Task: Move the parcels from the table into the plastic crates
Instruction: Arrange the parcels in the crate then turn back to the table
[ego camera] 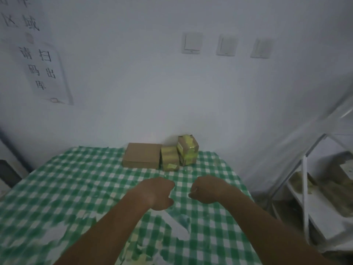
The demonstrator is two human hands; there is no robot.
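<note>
Three parcels stand at the far edge of the table (57, 188) against the wall. A flat plain cardboard box (142, 155) lies at the left, a small box with yellow tape (169, 158) sits in the middle, and a taller yellow-taped box (187, 150) stands upright at the right. My left hand (155, 193) and my right hand (206, 189) hover over the green checked cloth, short of the parcels, fingers curled under and holding nothing. No plastic crate is in view.
A white metal shelf rack (305, 188) stands to the right of the table with packages on its shelves. Paper signs (42, 69) and three wall switches (192, 43) hang on the wall behind. A dark object (7, 173) sits at the left edge.
</note>
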